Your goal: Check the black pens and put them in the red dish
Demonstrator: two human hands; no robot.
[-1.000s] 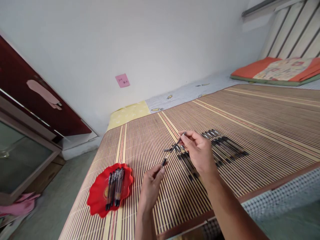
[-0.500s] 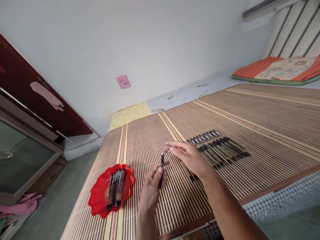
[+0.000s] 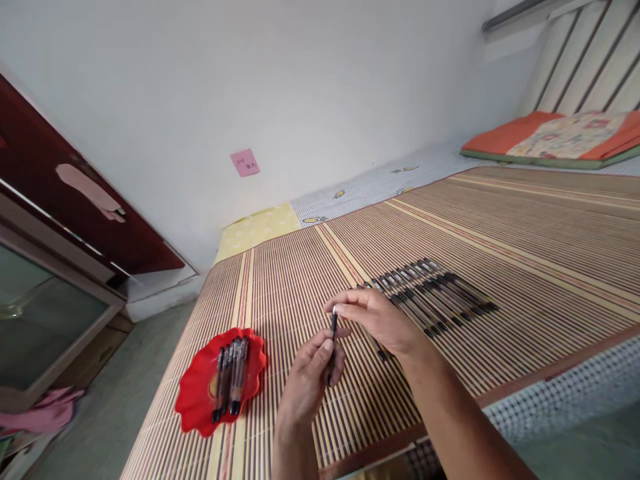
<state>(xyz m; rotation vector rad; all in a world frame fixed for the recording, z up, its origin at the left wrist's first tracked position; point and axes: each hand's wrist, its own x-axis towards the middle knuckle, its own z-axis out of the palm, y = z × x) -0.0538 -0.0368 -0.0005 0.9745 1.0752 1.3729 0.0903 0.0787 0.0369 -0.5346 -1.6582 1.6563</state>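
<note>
My left hand (image 3: 314, 363) grips a black pen (image 3: 334, 325) by its barrel, holding it upright with the pale tip on top. Thumb and fingers of my right hand (image 3: 377, 317) are pinched together at that tip. Right beside and behind my right hand, several black pens (image 3: 430, 293) lie side by side in a slanting row on the striped mat (image 3: 280, 287). Part of the row's near end is hidden by the hand. To the left, a red scalloped plate (image 3: 193, 400) holds several more clear-barrelled pens (image 3: 233, 373) with black ends.
The mat covers a bed with a blue checked sheet (image 3: 370, 183) and a yellow cloth (image 3: 257, 230) at its far edge. A folded orange quilt (image 3: 545, 137) lies at the far right. Behind the bed rises a white wall with a pink note (image 3: 245, 163).
My left hand has raised the pen slightly rightward. The fingers of my right hand have come down and closed at its tip. The plate and the row of pens stay put.
</note>
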